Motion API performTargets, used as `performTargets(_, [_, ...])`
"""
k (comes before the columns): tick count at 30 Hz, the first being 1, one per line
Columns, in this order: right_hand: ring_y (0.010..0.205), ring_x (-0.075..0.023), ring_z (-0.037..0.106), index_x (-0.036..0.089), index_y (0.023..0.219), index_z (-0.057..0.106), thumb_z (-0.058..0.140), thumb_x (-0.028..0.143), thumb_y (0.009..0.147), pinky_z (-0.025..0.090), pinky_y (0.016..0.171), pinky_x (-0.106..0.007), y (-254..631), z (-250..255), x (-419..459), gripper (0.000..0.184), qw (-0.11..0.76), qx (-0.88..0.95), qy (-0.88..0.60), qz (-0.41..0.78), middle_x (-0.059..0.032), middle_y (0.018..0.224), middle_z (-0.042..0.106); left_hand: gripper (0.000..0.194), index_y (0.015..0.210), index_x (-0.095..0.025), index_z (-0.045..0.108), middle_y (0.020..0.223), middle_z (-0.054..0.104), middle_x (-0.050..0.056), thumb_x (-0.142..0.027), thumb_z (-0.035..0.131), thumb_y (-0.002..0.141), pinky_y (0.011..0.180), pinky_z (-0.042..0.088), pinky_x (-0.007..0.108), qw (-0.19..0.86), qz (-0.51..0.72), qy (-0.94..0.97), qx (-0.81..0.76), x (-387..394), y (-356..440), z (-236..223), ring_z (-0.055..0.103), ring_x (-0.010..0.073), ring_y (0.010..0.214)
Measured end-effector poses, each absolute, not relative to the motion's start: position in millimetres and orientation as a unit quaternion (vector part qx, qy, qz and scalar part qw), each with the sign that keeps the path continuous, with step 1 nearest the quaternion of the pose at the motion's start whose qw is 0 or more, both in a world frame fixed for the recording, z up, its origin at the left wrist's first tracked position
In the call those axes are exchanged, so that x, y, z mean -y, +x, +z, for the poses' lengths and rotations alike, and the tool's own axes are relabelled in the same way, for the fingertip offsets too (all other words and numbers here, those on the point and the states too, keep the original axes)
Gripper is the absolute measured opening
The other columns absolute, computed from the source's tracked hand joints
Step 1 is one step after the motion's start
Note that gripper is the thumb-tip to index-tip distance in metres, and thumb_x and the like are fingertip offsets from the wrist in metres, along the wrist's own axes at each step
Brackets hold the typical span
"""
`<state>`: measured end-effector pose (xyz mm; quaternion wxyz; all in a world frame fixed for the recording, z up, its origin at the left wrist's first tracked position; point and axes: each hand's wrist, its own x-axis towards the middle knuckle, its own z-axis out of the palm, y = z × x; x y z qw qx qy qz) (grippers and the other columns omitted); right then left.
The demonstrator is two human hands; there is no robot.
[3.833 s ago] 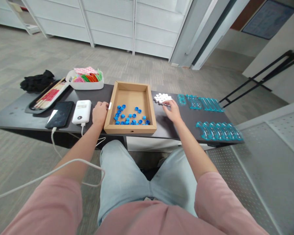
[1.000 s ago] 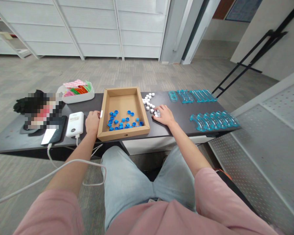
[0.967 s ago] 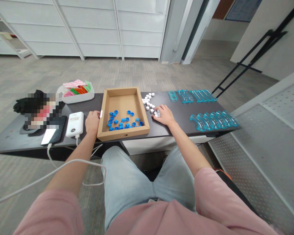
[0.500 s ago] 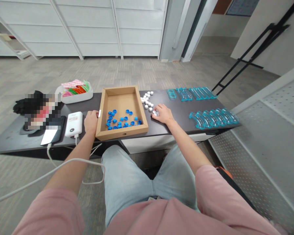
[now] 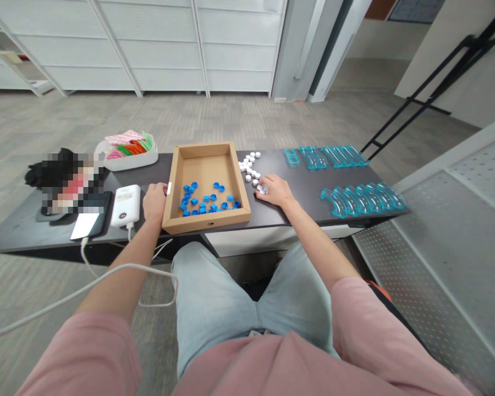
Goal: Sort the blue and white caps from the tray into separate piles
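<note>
A shallow cardboard box [image 5: 207, 224] sits on the dark table in front of me, with several small blue hexagonal pieces [image 5: 207, 198] scattered in its near half. My left hand [image 5: 154, 201] is at the box's left wall, fingers bent and closed against it. To the right of the box, my right hand [image 5: 274, 190] is curled over a few white hexagonal pieces [image 5: 263, 188], its fingers drawn in around them on the tabletop. More white pieces [image 5: 248, 167] lie in a loose cluster between that hand and the box's far right corner.
Clear teal-edged plastic parts lie at right: a near row [image 5: 362, 198] and a far row [image 5: 325, 157]. Left of the box are a white power bank [image 5: 126, 205] with a cable, a dark phone [image 5: 103, 212], a white basket of colourful items [image 5: 132, 160] and black cloth [image 5: 51, 170].
The white pile has spread out from a compact cluster, and my right hand has come nearer, closing in around a few pieces. My left hand stays at the box. My view has shifted.
</note>
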<state>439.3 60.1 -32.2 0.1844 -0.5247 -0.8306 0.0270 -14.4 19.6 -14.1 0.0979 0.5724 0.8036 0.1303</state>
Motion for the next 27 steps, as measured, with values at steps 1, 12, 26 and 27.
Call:
performTargets(1, [0.127, -0.0384, 0.075, 0.027, 0.118, 0.085, 0.083, 0.039, 0.104, 0.064, 0.102, -0.047, 439.3, -32.2, -60.1, 0.019, 0.184, 0.83, -0.525, 0.028, -0.0131, 0.129, 0.087, 0.042, 0.151, -0.021, 0.078, 0.157, 0.07, 0.02, -0.028, 0.049, 0.12, 0.113, 0.055, 0.048, 0.098, 0.129, 0.571, -0.804, -19.5, -13.8, -13.8, 0.076, 0.0335, 0.13])
performTargets(12, [0.119, -0.0371, 0.075, 0.026, 0.113, 0.085, 0.085, 0.039, 0.101, 0.062, 0.1, -0.045, 440.8, -33.0, -61.5, 0.017, 0.213, 0.819, -0.531, 0.027, -0.0131, 0.122, 0.085, 0.038, 0.145, -0.023, 0.079, 0.154, 0.071, 0.019, -0.032, 0.048, 0.124, 0.113, 0.055, 0.044, 0.091, 0.129, 0.578, -0.801, -15.9, -9.6, -10.8, 0.075, 0.0317, 0.13])
performTargets(26, [0.127, -0.0384, 0.068, 0.023, 0.122, 0.082, 0.079, 0.038, 0.105, 0.056, 0.087, -0.042, 433.0, -24.8, -54.7, 0.022, 0.117, 0.845, -0.521, -0.003, -0.0168, 0.137, 0.08, 0.024, 0.137, -0.021, 0.077, 0.144, 0.071, 0.014, -0.029, 0.059, 0.122, 0.103, 0.057, 0.036, 0.069, 0.125, 0.577, -0.804, -20.7, -11.6, -16.1, 0.075, 0.0287, 0.118])
performTargets(27, [0.126, -0.0383, 0.068, 0.023, 0.12, 0.082, 0.079, 0.036, 0.104, 0.057, 0.089, -0.043, 433.3, -25.7, -55.4, 0.021, 0.126, 0.845, -0.519, -0.004, -0.0167, 0.134, 0.08, 0.024, 0.137, -0.021, 0.077, 0.144, 0.071, 0.013, -0.028, 0.059, 0.122, 0.103, 0.057, 0.036, 0.068, 0.126, 0.577, -0.804, -20.5, -11.8, -16.1, 0.075, 0.0287, 0.118])
